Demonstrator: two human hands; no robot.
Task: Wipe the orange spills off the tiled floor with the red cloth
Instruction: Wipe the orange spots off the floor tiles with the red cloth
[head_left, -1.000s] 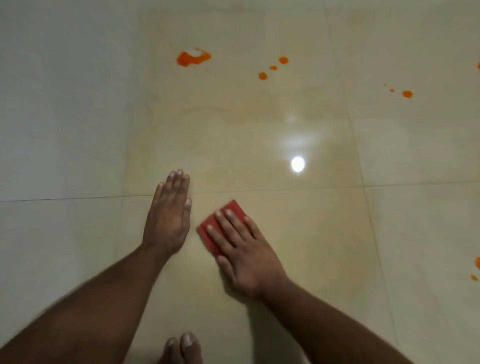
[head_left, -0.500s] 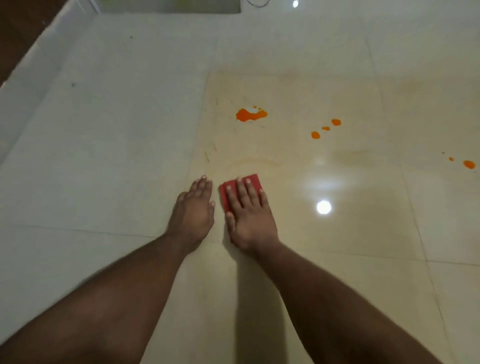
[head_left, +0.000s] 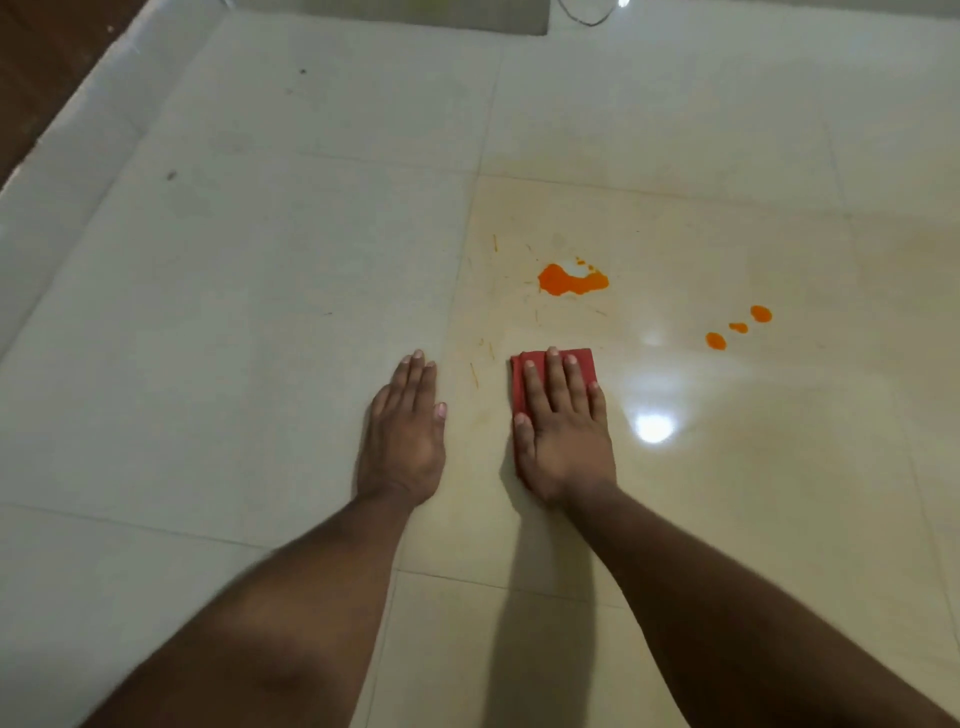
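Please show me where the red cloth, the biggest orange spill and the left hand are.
red cloth (head_left: 583, 359), head view, far edge beyond the fingertips.
biggest orange spill (head_left: 563, 282), head view, middle of puddle.
left hand (head_left: 404, 431), head view, back of hand.

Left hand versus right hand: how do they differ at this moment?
The left hand rests flat on bare tile; the right hand presses flat on the red cloth. The left hand lies on a greyer tile, the right on the yellowish smeared tile with the big orange spill. The right hand sits nearer the three small drops. Both have straight fingers pointing away from the person.
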